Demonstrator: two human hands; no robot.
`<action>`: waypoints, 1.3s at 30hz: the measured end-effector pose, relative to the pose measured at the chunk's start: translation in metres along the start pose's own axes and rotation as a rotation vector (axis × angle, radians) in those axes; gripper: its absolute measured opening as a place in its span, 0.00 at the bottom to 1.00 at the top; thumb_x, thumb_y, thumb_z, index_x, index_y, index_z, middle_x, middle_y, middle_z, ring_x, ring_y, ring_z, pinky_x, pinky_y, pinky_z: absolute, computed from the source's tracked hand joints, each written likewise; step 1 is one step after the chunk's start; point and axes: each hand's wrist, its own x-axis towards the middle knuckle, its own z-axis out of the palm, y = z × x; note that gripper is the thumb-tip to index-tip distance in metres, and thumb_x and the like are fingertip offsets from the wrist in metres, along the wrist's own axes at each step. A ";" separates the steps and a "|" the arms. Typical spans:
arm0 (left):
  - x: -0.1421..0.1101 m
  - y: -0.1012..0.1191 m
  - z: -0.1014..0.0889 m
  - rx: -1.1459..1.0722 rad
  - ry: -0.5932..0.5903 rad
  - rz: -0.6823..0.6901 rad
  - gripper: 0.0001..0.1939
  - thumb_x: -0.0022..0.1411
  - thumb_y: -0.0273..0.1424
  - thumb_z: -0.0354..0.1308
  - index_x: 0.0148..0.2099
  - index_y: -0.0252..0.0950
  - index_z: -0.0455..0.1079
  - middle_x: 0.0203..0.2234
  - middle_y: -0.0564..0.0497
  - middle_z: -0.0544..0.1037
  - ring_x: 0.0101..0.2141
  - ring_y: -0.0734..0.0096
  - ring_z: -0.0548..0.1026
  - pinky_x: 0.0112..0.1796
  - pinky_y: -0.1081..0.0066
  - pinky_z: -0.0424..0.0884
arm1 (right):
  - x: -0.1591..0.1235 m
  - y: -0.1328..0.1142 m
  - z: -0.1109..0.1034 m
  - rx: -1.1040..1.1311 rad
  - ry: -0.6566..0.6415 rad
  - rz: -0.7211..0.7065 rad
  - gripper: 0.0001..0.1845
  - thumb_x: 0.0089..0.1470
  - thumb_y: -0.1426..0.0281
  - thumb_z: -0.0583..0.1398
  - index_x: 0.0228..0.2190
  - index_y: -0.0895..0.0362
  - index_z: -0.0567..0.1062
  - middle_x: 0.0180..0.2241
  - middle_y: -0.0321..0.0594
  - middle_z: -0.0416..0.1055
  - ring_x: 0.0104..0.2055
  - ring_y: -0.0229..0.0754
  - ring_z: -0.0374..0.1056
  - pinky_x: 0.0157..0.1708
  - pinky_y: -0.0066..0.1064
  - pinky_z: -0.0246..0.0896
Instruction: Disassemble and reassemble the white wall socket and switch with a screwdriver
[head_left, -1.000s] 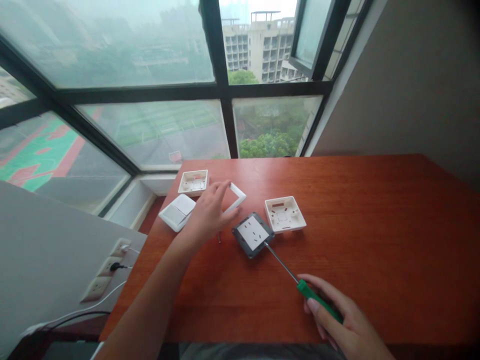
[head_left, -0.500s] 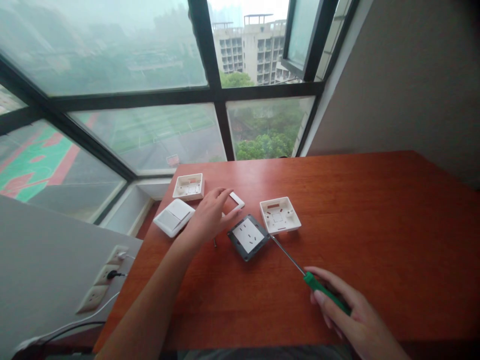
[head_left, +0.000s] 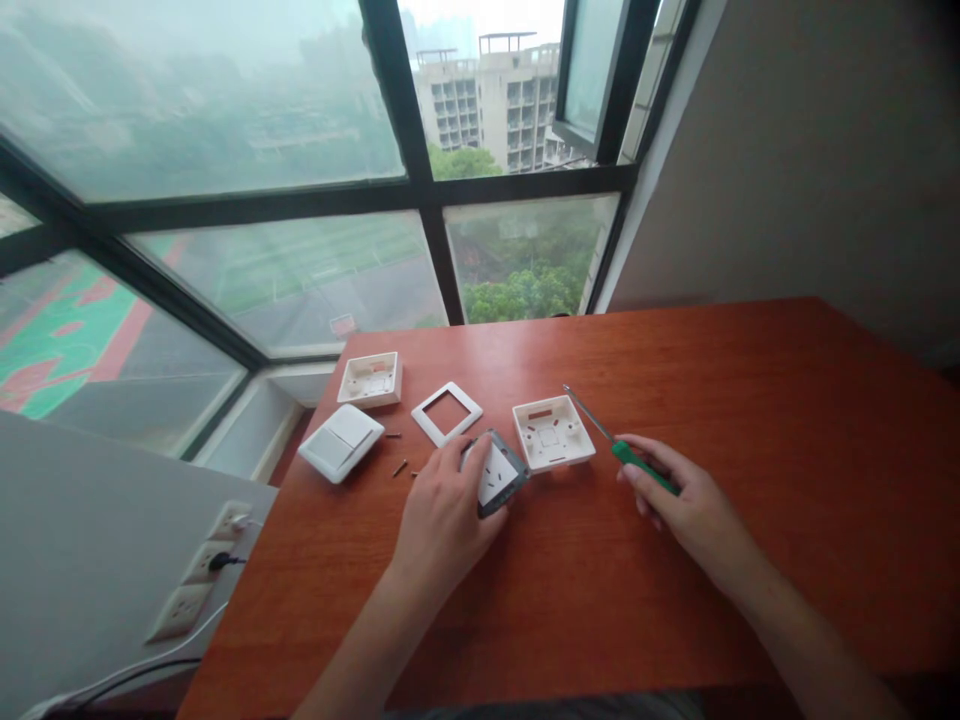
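My left hand [head_left: 450,500] grips a wall socket [head_left: 497,474] with a white face and a dark grey frame, fingers over its left side. Its right corner lies close to a white square mounting box [head_left: 553,432], which is open at the top. In my right hand [head_left: 667,485] is a screwdriver [head_left: 637,463] with a green handle, its shaft pointing up and left past the box's far right corner. A white cover frame [head_left: 447,413] lies flat beyond my left hand. Several small screws [head_left: 400,467] are scattered to the left of that hand.
A white wall switch [head_left: 342,443] lies at the table's left side, with a second mounting box [head_left: 370,379] behind it. The wooden table [head_left: 720,400] borders a window at the back. Wall outlets [head_left: 180,612] with plugged-in cables are at lower left.
My left hand has come back from the white frame and taken hold of the socket. The screwdriver tip has moved off the socket's corner, up and to the right.
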 end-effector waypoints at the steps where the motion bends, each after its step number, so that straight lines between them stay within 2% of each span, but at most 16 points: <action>1: 0.002 -0.002 -0.004 -0.016 0.008 0.001 0.35 0.54 0.29 0.61 0.63 0.43 0.56 0.55 0.44 0.67 0.52 0.50 0.68 0.53 0.53 0.65 | 0.006 -0.001 0.001 -0.021 -0.001 -0.015 0.27 0.57 0.56 0.56 0.53 0.59 0.68 0.28 0.39 0.72 0.23 0.37 0.64 0.21 0.29 0.60; 3: 0.008 -0.004 -0.012 -0.058 0.012 0.006 0.35 0.54 0.30 0.61 0.63 0.43 0.56 0.55 0.44 0.67 0.52 0.51 0.68 0.53 0.53 0.66 | 0.019 -0.004 0.005 -0.091 0.002 -0.046 0.27 0.56 0.57 0.57 0.52 0.59 0.69 0.30 0.41 0.74 0.25 0.39 0.67 0.24 0.31 0.63; 6: 0.021 -0.003 -0.020 -0.140 -0.004 0.051 0.34 0.54 0.32 0.63 0.62 0.43 0.57 0.55 0.44 0.67 0.52 0.52 0.68 0.52 0.55 0.66 | 0.039 -0.008 0.015 -0.186 0.016 -0.132 0.24 0.53 0.59 0.59 0.49 0.59 0.72 0.41 0.47 0.76 0.38 0.45 0.72 0.38 0.36 0.66; 8: 0.032 0.002 -0.019 -0.185 -0.021 0.102 0.36 0.54 0.35 0.65 0.62 0.43 0.57 0.55 0.44 0.66 0.52 0.52 0.69 0.52 0.56 0.67 | 0.050 -0.008 0.023 -0.192 0.025 -0.189 0.23 0.52 0.62 0.60 0.48 0.59 0.72 0.45 0.48 0.75 0.45 0.47 0.71 0.46 0.38 0.64; 11: 0.049 0.008 -0.012 -0.215 -0.060 0.213 0.40 0.51 0.38 0.68 0.63 0.42 0.56 0.56 0.43 0.66 0.51 0.52 0.69 0.51 0.56 0.67 | 0.060 -0.007 0.033 -0.188 0.009 -0.240 0.22 0.51 0.66 0.60 0.48 0.61 0.72 0.46 0.48 0.75 0.47 0.48 0.70 0.49 0.39 0.63; 16: 0.068 0.009 0.007 -0.197 -0.081 0.344 0.43 0.48 0.41 0.71 0.63 0.42 0.57 0.56 0.41 0.65 0.53 0.48 0.68 0.53 0.53 0.65 | 0.062 -0.004 0.040 -0.094 0.013 -0.235 0.21 0.49 0.67 0.61 0.46 0.59 0.73 0.44 0.46 0.76 0.46 0.48 0.71 0.47 0.39 0.65; 21: 0.070 0.005 0.019 -0.206 -0.096 0.353 0.46 0.45 0.41 0.72 0.64 0.42 0.56 0.56 0.41 0.65 0.51 0.48 0.70 0.50 0.53 0.68 | 0.057 -0.007 0.040 0.038 -0.023 -0.153 0.22 0.48 0.65 0.62 0.46 0.56 0.74 0.36 0.43 0.77 0.39 0.48 0.73 0.34 0.35 0.68; 27: 0.069 0.005 0.018 -0.276 -0.111 0.344 0.43 0.50 0.44 0.69 0.64 0.41 0.56 0.58 0.38 0.63 0.54 0.47 0.68 0.52 0.51 0.67 | 0.055 -0.007 0.041 0.054 -0.066 -0.110 0.24 0.48 0.65 0.61 0.48 0.59 0.72 0.35 0.43 0.76 0.34 0.45 0.72 0.28 0.31 0.66; 32: 0.068 0.002 0.018 -0.368 -0.101 0.341 0.33 0.58 0.38 0.64 0.62 0.40 0.59 0.58 0.40 0.65 0.56 0.53 0.67 0.55 0.55 0.66 | 0.054 -0.007 0.041 0.085 -0.047 -0.124 0.23 0.46 0.66 0.62 0.46 0.57 0.73 0.35 0.42 0.76 0.33 0.44 0.72 0.29 0.32 0.67; 39: 0.064 0.000 0.023 -0.269 -0.074 0.347 0.32 0.59 0.38 0.63 0.62 0.37 0.58 0.60 0.39 0.64 0.58 0.54 0.66 0.56 0.55 0.65 | 0.054 -0.005 0.043 0.086 -0.036 -0.127 0.23 0.46 0.65 0.63 0.45 0.57 0.74 0.36 0.43 0.77 0.32 0.43 0.72 0.28 0.31 0.67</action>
